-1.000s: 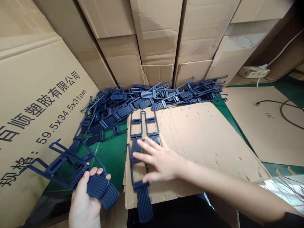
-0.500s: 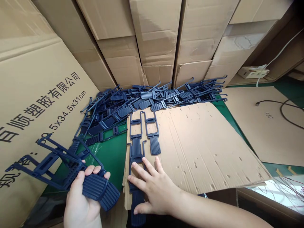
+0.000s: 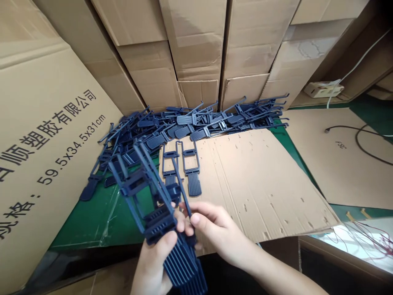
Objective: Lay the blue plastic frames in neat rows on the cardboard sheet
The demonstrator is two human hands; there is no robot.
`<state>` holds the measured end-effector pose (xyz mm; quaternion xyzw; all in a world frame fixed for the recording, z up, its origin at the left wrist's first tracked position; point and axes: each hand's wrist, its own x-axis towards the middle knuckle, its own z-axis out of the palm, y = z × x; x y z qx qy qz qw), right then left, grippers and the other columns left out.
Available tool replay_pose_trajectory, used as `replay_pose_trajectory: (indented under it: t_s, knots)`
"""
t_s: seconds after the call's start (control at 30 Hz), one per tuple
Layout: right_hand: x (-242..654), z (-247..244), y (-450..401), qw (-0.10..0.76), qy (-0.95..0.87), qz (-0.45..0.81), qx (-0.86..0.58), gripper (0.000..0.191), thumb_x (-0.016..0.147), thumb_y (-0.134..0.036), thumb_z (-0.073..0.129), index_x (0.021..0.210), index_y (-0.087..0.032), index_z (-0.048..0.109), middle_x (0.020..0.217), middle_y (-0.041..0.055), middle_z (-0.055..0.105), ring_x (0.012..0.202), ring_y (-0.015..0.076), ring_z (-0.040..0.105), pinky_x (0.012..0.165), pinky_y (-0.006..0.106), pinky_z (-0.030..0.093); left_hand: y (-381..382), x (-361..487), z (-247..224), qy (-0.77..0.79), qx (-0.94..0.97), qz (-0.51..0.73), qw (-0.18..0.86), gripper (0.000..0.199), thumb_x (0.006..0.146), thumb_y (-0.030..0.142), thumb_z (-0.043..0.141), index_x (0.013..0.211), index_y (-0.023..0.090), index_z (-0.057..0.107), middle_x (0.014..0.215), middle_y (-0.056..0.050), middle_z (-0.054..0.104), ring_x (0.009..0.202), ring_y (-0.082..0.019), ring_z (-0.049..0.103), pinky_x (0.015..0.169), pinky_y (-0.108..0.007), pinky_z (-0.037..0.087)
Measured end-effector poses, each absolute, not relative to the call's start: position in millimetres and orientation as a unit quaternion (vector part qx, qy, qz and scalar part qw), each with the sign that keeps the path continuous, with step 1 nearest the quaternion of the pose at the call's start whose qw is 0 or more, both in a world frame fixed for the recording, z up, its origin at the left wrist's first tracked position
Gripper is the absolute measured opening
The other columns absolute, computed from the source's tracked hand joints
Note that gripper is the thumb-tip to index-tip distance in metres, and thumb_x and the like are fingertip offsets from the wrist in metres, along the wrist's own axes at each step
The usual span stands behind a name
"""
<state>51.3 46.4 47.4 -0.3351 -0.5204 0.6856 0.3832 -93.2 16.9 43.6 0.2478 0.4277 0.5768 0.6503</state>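
Note:
My left hand [image 3: 155,262] is closed around a small stack of dark blue plastic frames [image 3: 181,264], each with thin side arms and a ribbed plate. The stack is tilted, arms pointing up and left, and slightly blurred. My right hand [image 3: 217,225] pinches a thin side arm of one frame at the right of the stack, its fingertips close to my left fingers. Beyond them, a similar frame [image 3: 194,184] lies flat on the cardboard sheet [image 3: 251,184]. Another lies to its left, its lower part hidden behind the stack.
A heap of the same frames [image 3: 196,119] runs along the back of the green table [image 3: 82,229]. Tall cartons [image 3: 193,41] stand behind it, and a printed carton [image 3: 39,123] leans at left. At right are another cardboard sheet [image 3: 346,164], a black cable [image 3: 357,141] and thin red wires [image 3: 374,241].
My left hand has moved right with its stack. My right hand, spread over a frame on the cardboard before, now grips a frame against the stack. The frame under it has left the cardboard.

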Motion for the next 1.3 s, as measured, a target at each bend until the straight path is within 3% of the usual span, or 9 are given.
replay_pose_trajectory:
  t_s: [0.13,0.23,0.3,0.47,0.7,0.83,0.97,1.17,1.3]
  knots:
    - [62,54,43,0.434,-0.658,0.452,-0.418,0.024,0.089,-0.021,0.042,0.073,-0.013,0.058,0.066,-0.0014,0.053,0.061,0.0022,0.048,0.058,0.013,0.038,15,-69,42,0.474,0.223,0.541,0.659,0.032,0.059,0.036,0.079,0.079,0.014,0.068,0.082,-0.009,0.058,0.079,-0.022,0.059,0.076,-0.036,0.054]
    - [69,58,41,0.459,-0.697,0.252,-0.490,0.021,0.084,-0.019,0.047,0.065,-0.012,0.053,0.058,-0.0017,0.048,0.053,0.0028,0.043,0.049,0.014,0.032,14,-54,44,0.491,0.203,0.544,0.649,0.033,0.058,0.033,0.080,0.085,0.017,0.070,0.090,-0.007,0.062,0.088,-0.024,0.061,0.082,-0.034,0.052]
    - [73,61,39,0.464,-0.695,0.199,-0.512,0.024,0.083,-0.018,0.048,0.060,-0.011,0.047,0.056,-0.0016,0.044,0.050,0.0027,0.041,0.047,0.014,0.031,14,-47,47,0.473,0.229,0.564,0.637,0.033,0.058,0.029,0.080,0.088,0.020,0.070,0.095,-0.006,0.063,0.088,-0.023,0.062,0.079,-0.031,0.053]
    - [89,71,37,0.485,-0.661,0.249,-0.516,0.031,0.085,-0.017,0.044,0.056,-0.011,0.034,0.053,-0.0015,0.037,0.049,0.0015,0.037,0.045,0.012,0.030,12,-32,54,0.484,0.191,0.528,0.671,0.040,0.061,0.027,0.079,0.099,0.019,0.066,0.095,-0.008,0.065,0.085,-0.023,0.063,0.070,-0.027,0.055]
    - [140,62,36,0.482,-0.528,0.294,-0.635,0.045,0.088,-0.042,0.043,0.058,-0.012,0.031,0.053,-0.0005,0.028,0.048,0.0040,0.027,0.042,0.016,0.024,6,-34,53,0.481,0.144,0.505,0.702,0.060,0.064,0.027,0.077,0.119,0.017,0.054,0.098,-0.014,0.063,0.083,-0.026,0.063,0.062,-0.031,0.056]
    - [155,44,44,0.319,-0.605,0.165,-0.711,0.045,0.086,-0.046,0.042,0.056,-0.013,0.036,0.048,0.0001,0.033,0.044,0.0057,0.030,0.043,0.018,0.022,19,-63,44,0.491,0.186,0.569,0.633,0.056,0.062,0.023,0.078,0.114,0.025,0.057,0.090,-0.007,0.063,0.062,-0.016,0.059,0.054,-0.031,0.055]
    - [146,26,54,0.145,-0.616,0.211,-0.745,0.044,0.086,-0.049,0.037,0.061,-0.015,0.047,0.052,0.0027,0.048,0.046,0.0101,0.039,0.045,0.020,0.019,32,-87,46,0.549,0.174,0.621,0.532,0.057,0.054,0.024,0.082,0.107,0.026,0.062,0.089,-0.004,0.062,0.062,-0.016,0.057,0.052,-0.033,0.055]
    - [142,14,65,0.145,-0.613,0.297,-0.717,0.033,0.086,-0.041,0.043,0.070,-0.016,0.058,0.066,0.0032,0.058,0.061,0.0135,0.053,0.052,0.023,0.031,35,-94,53,0.579,0.121,0.641,0.490,0.066,0.039,0.022,0.086,0.102,0.025,0.066,0.088,-0.003,0.061,0.065,-0.017,0.057,0.049,-0.031,0.055]
    - [165,7,62,0.198,-0.692,0.204,-0.663,0.028,0.088,-0.041,0.044,0.094,-0.019,0.060,0.091,0.0040,0.060,0.084,0.0149,0.057,0.070,0.027,0.045,37,-95,53,0.578,0.120,0.640,0.492,0.068,0.036,0.022,0.086,0.101,0.025,0.066,0.087,-0.003,0.061,0.064,-0.016,0.057,0.051,-0.032,0.056]
